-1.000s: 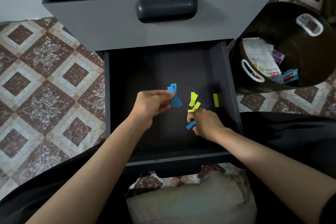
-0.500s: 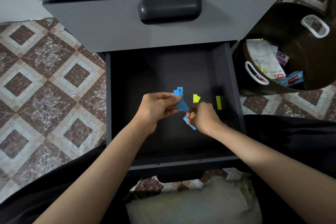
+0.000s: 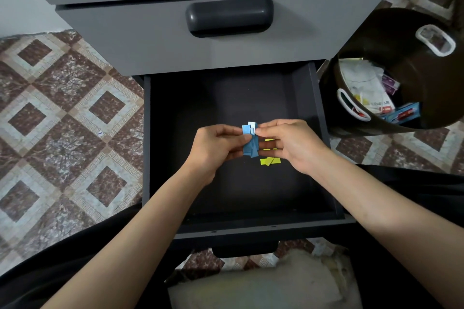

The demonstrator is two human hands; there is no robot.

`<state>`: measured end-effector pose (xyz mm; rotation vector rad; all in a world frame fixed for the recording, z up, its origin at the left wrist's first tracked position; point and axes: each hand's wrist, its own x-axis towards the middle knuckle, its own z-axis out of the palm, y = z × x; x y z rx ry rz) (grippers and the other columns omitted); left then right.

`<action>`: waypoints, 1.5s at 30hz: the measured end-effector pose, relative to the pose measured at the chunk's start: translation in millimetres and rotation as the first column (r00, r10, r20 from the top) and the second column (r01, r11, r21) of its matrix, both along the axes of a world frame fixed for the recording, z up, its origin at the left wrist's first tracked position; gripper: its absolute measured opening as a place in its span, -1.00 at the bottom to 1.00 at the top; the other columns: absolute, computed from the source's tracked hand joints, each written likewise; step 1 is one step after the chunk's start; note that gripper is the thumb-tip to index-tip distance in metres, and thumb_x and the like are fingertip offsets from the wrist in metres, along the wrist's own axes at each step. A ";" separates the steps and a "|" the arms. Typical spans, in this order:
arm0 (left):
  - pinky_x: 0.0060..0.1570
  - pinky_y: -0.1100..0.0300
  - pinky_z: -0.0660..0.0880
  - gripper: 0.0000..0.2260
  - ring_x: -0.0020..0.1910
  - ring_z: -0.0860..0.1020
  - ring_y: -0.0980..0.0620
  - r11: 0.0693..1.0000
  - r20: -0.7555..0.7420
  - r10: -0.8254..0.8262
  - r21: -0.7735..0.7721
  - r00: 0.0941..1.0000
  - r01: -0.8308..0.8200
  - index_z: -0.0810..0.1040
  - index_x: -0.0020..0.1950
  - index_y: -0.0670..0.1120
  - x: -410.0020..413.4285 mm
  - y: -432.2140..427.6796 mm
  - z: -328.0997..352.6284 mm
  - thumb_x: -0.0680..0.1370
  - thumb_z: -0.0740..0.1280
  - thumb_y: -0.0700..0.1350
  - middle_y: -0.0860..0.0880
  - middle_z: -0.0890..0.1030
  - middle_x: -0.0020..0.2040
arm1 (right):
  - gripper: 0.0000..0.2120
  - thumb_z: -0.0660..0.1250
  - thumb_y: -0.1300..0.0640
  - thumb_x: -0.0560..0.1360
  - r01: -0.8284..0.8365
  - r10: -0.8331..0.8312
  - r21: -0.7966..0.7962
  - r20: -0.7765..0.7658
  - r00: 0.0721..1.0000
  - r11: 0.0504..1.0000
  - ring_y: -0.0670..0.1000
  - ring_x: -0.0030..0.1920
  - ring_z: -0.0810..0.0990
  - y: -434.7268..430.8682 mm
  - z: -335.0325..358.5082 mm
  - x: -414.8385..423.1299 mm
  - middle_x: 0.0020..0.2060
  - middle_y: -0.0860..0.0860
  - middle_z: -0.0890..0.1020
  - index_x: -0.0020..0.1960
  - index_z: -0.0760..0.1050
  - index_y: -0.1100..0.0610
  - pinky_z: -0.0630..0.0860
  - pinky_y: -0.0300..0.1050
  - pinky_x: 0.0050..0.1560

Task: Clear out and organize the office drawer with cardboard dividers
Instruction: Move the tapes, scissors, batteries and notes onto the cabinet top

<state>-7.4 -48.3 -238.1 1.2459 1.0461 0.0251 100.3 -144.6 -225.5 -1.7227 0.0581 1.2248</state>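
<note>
Drawer (image 3: 226, 108) is almost bare: left hand (image 3: 216, 144) and right hand (image 3: 288, 143) both pinch the blue paper strips (image 3: 249, 144) into one bunch, probably to lift them out together.

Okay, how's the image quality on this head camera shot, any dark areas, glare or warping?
Head view: the drawer interior is dim and low-contrast, yet the blue paper strips and yellow strips read clearly; the left hand and right hand look sharp, no motion blur; a highlight sits on the upper handle; the wide lens stretches the floor tiles near the borders.
</note>
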 end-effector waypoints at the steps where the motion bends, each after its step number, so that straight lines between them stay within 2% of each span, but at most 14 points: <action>1: -0.36 0.37 0.52 -0.95 -0.23 0.62 0.09 1.000 -0.002 0.007 0.007 1.000 -0.007 0.57 -0.16 -0.13 0.1 0.3 0.1 0.45 0.43 -0.22 -0.04 0.62 -0.20 | -0.95 0.36 0.30 0.48 0.003 -0.003 0.012 -0.015 1.000 1.000 -0.02 -0.36 0.67 0.3 0.9 -0.3 -0.24 0.07 0.64 -0.12 0.54 0.18 0.60 -0.20 -0.37; 6: -0.34 0.35 0.54 -0.91 -0.23 0.62 0.09 0.997 0.001 0.040 0.061 0.999 -0.040 0.54 -0.20 -0.15 0.6 0.9 0.2 0.43 0.44 -0.25 -0.05 0.61 -0.22 | -0.93 0.37 0.28 0.47 -0.024 0.026 0.064 -0.030 0.999 0.998 0.04 -0.25 0.69 0.5 1.2 -2.7 -0.17 0.12 0.67 -0.05 0.56 0.21 0.62 -0.17 -0.31; 11: -0.30 0.32 0.57 -0.89 -0.26 0.63 0.10 0.992 0.011 0.014 0.124 1.000 -0.015 0.57 -0.25 -0.13 -0.8 -0.4 -0.4 0.40 0.46 -0.28 -0.04 0.62 -0.25 | -0.91 0.37 0.37 0.44 -0.013 0.013 0.054 0.007 1.000 0.998 0.00 -0.28 0.66 0.7 1.5 -6.4 -0.20 0.09 0.63 -0.14 0.54 0.21 0.60 -0.23 -0.36; 15: -0.24 0.30 0.59 -0.94 -0.20 0.65 0.05 0.995 0.048 0.011 0.102 0.999 -0.015 0.61 -0.21 -0.15 0.1 -1.1 -0.3 0.43 0.43 -0.28 -0.09 0.64 -0.19 | -0.89 0.37 0.36 0.45 0.007 -0.009 0.047 0.032 0.999 0.999 0.03 -0.23 0.67 0.5 -0.3 -4.0 -0.17 0.10 0.64 -0.10 0.54 0.18 0.64 -0.18 -0.28; 22: -0.26 0.28 0.59 -0.88 -0.24 0.65 0.03 0.993 0.057 0.075 0.088 0.996 -0.080 0.54 -0.24 -0.17 0.7 -1.8 -1.5 0.41 0.43 -0.33 -0.09 0.62 -0.25 | -0.81 0.39 0.37 0.43 -0.017 0.014 0.091 0.039 0.999 0.996 0.00 -0.24 0.68 1.0 -0.8 -5.3 -0.15 0.08 0.65 -0.03 0.54 0.15 0.63 -0.17 -0.31; 26: -0.14 0.21 0.61 -0.86 -0.18 0.65 -0.02 0.986 0.056 -0.047 0.161 0.997 0.037 0.53 -0.17 -0.13 -0.3 3.0 1.1 0.43 0.41 -0.35 -0.09 0.63 -0.19 | -0.72 0.38 0.38 0.43 -0.054 0.048 0.051 0.117 0.992 0.997 0.08 -0.15 0.67 1.2 -2.4 -2.8 -0.05 0.16 0.63 0.11 0.52 0.19 0.65 -0.11 -0.20; 27: -0.07 0.21 0.59 -0.82 -0.12 0.63 0.01 0.954 0.028 -0.142 0.269 0.990 0.129 0.53 -0.09 -0.11 -1.7 8.1 2.3 0.42 0.43 -0.34 -0.07 0.63 -0.09 | -0.69 0.37 0.39 0.43 -0.094 0.087 0.035 0.148 0.985 0.995 0.08 -0.16 0.66 1.2 -2.1 -1.9 -0.07 0.17 0.63 0.14 0.50 0.19 0.63 -0.15 -0.22; 29: 0.13 0.30 0.45 -0.59 0.09 0.54 0.11 0.763 -0.105 -0.394 0.516 0.913 0.389 0.51 0.17 -0.06 -5.7 19.6 8.9 0.38 0.47 -0.32 0.00 0.56 0.14 | -0.65 0.36 0.39 0.42 -0.221 0.216 0.005 0.200 0.956 0.975 0.07 -0.24 0.60 1.6 0.4 -1.3 -0.15 0.16 0.63 0.16 0.46 0.16 0.54 -0.19 -0.30; 31: 0.24 0.38 0.30 -0.41 0.26 0.44 0.14 0.554 -0.215 -0.562 0.619 0.799 0.557 0.45 0.33 -0.04 -6.8 23.4 18.8 0.33 0.50 -0.28 0.04 0.50 0.28 | -0.63 0.38 0.35 0.41 -0.322 0.318 -0.016 0.214 0.924 0.947 0.05 -0.23 0.56 2.0 3.4 -1.5 -0.20 0.13 0.64 0.15 0.44 0.10 0.49 -0.16 -0.28; 32: 0.25 0.38 0.28 -0.38 0.28 0.43 0.13 0.508 -0.239 -0.599 0.625 0.765 0.593 0.45 0.35 -0.03 -6.4 21.7 23.3 0.32 0.52 -0.26 0.05 0.50 0.29 | -0.61 0.39 0.34 0.40 -0.339 0.335 -0.015 0.205 0.920 0.941 0.04 -0.21 0.57 2.3 3.8 -1.8 -0.19 0.14 0.63 0.16 0.43 0.07 0.49 -0.16 -0.26; 34: 0.23 0.32 0.35 -0.42 0.22 0.49 0.09 0.478 -0.269 -0.600 0.634 0.753 0.608 0.50 0.32 -0.05 -4.4 16.6 27.4 0.31 0.53 -0.21 0.02 0.57 0.23 | -0.58 0.40 0.33 0.40 -0.330 0.324 0.003 0.183 0.928 0.944 0.03 -0.16 0.59 1.7 3.1 -1.4 -0.13 0.17 0.64 0.19 0.43 0.05 0.50 -0.20 -0.24; 38: 0.12 0.11 0.46 -0.60 0.04 0.56 0.01 0.412 -0.338 -0.573 0.668 0.747 0.619 0.62 0.16 -0.08 -2.9 15.1 27.2 0.33 0.53 -0.16 -0.03 0.64 0.03 | -0.57 0.41 0.29 0.39 -0.353 0.350 -0.019 0.202 0.915 0.935 0.12 -0.04 0.62 -0.7 1.9 0.7 -0.05 0.19 0.65 0.20 0.44 0.03 0.52 -0.09 -0.12; 41: 0.06 0.00 0.46 -0.71 -0.01 0.54 -0.03 0.377 -0.370 -0.577 0.670 0.728 0.640 0.67 0.07 -0.05 -3.3 15.0 24.3 0.35 0.51 -0.13 -0.05 0.64 -0.05 | -0.58 0.42 0.26 0.39 -0.368 0.370 -0.052 0.221 0.902 0.928 0.09 -0.09 0.60 -0.1 0.3 0.9 -0.04 0.21 0.64 0.21 0.46 0.05 0.48 -0.12 -0.21; 45: 0.01 0.00 0.47 -0.79 -0.05 0.54 -0.03 0.324 -0.412 -0.530 0.710 0.741 0.626 0.69 0.02 -0.04 -4.1 16.8 23.0 0.40 0.48 -0.07 -0.05 0.65 -0.09 | -0.65 0.42 0.29 0.40 -0.357 0.357 -0.041 0.220 0.908 0.933 0.03 -0.23 0.61 0.8 -0.6 1.2 -0.09 0.19 0.66 0.16 0.50 0.10 0.52 -0.13 -0.26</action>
